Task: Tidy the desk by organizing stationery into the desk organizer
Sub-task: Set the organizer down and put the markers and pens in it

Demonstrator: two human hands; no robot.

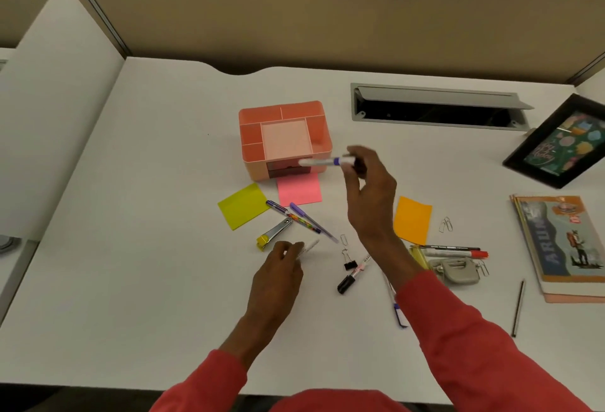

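Desk organizer, salmon-pink with several open compartments and a small front drawer, stands near the middle of the white desk, to the left of a recessed cable tray. At the right edge lie a stack of books and, behind it, a tilted black picture frame. The person, in red sleeves, reaches in from the near side. The right hand is raised just in front of the organizer, its thumb and fingertips pinching one end of a white marker with a purple band, held roughly level across the organizer's front. The left hand is lower, close to the desk, its fingertips closed on a thin pale pen, which is blurred. Three sticky pads lie loose: pink touching the organizer's front, yellow to its left, orange to the right of the right wrist. Smaller items are scattered near the hands: a grey hole punch, a red-capped marker, a black-capped marker, two purple pens, a binder clip and paper clips.
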